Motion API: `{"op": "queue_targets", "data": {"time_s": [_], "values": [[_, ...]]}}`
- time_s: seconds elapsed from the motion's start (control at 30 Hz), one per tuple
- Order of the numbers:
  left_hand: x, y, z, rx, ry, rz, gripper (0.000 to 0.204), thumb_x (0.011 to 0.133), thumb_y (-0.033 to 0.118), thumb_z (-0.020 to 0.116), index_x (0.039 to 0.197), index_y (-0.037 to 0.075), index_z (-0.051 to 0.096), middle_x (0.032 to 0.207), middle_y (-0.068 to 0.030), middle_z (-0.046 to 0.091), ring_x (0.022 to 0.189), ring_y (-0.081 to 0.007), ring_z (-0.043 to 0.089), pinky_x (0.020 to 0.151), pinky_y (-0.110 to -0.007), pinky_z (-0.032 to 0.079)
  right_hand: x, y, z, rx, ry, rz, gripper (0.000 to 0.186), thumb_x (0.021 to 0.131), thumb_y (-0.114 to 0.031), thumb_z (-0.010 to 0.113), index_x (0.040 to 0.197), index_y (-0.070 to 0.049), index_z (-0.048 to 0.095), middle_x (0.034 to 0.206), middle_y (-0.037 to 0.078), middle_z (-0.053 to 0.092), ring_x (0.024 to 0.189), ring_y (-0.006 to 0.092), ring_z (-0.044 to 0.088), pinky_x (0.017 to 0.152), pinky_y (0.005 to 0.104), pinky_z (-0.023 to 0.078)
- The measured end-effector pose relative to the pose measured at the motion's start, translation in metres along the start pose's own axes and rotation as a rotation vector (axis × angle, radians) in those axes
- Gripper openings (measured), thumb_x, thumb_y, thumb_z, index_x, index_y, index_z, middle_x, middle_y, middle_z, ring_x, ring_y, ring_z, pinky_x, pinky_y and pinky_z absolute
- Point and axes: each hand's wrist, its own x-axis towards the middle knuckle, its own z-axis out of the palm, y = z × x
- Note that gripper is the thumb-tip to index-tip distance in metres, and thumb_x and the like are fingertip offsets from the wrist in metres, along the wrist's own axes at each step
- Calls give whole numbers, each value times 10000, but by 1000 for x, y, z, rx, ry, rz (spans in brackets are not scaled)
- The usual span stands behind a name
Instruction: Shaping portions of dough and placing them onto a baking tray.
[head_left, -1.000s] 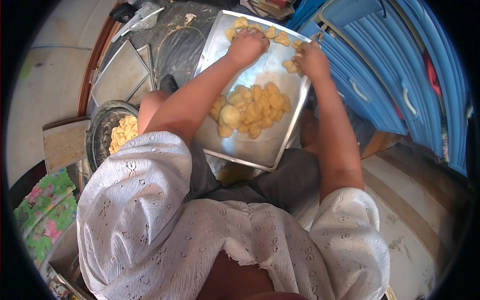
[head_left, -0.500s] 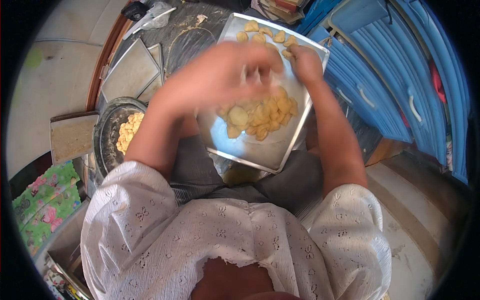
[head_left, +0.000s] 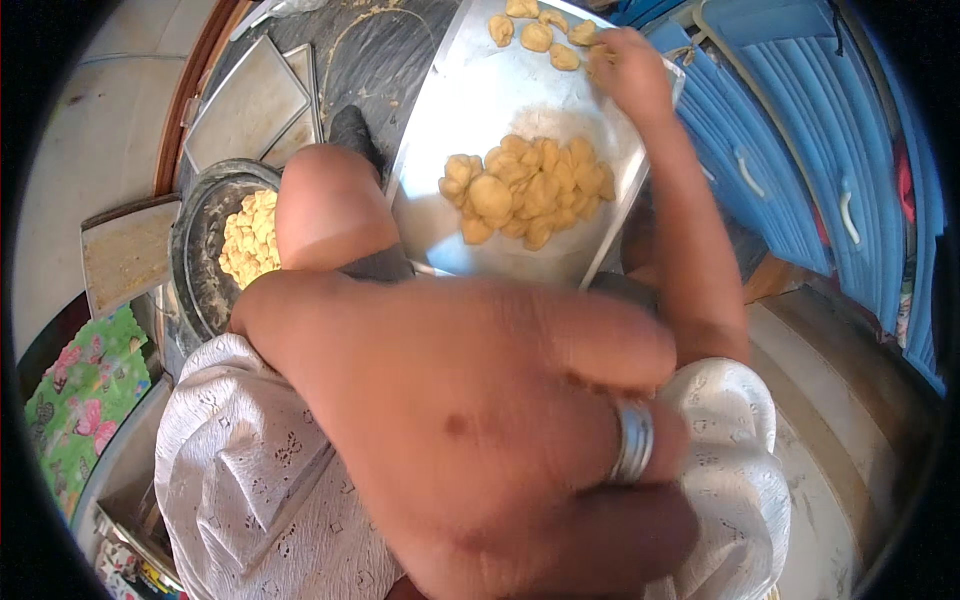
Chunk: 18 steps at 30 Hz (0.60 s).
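Observation:
A silver metal tray (head_left: 480, 95) stretches out in front of me above my legs. Near its middle lies a heap of flattened yellow dough pieces (head_left: 535, 195), and several separate pieces (head_left: 536, 37) are spread toward its far edge. At the far right corner my right hand (head_left: 637, 80) is closed, fingers pinching a dough piece (head_left: 600, 62) at the tray's surface. My left hand (head_left: 520, 430), with a silver ring (head_left: 633, 440) on one finger, is raised very close to the camera, its back showing. Its fingertips are hidden and blurred.
At the left a dark round basin (head_left: 195, 260) holds many small yellow dough lumps (head_left: 250, 238). Flat pale trays (head_left: 245, 105) lie beyond it on the dark floor. Blue drawers (head_left: 770, 130) stand on the right, and a green flowered cloth (head_left: 90, 400) hangs at the lower left.
My left hand has swung back from over the tray to just before the camera. The tray appears higher in view, its dough heap uncovered; my right hand stays at its far right.

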Motion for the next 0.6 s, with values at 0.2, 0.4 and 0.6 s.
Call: {"op": "queue_targets", "data": {"time_s": [0.2,0.4,0.6], "values": [[-23,-169,0,354,-272,-548,308,727,113,638,1036,111,639,977,-132,620,894,-331,590,786,-409,478,8,-37,40,-326,-88,10,276,765,-125,541,1014,-172,651,915,44,606,958,240,563,834,384,401],[-79,-273,26,458,-172,-628,342,730,103,665,1067,82,613,1045,-128,584,901,-331,585,796,-400,472,8,-24,53,-92,-21,-141,257,760,-158,593,1014,-155,633,958,54,597,968,252,555,829,377,395],[-81,-279,46,588,-117,-671,259,784,183,621,1040,152,650,933,-107,559,886,-295,595,767,-394,491,1,-21,8,-228,-266,97,374,709,-229,697,1063,-151,605,1026,63,582,994,252,540,830,401,384]]}}
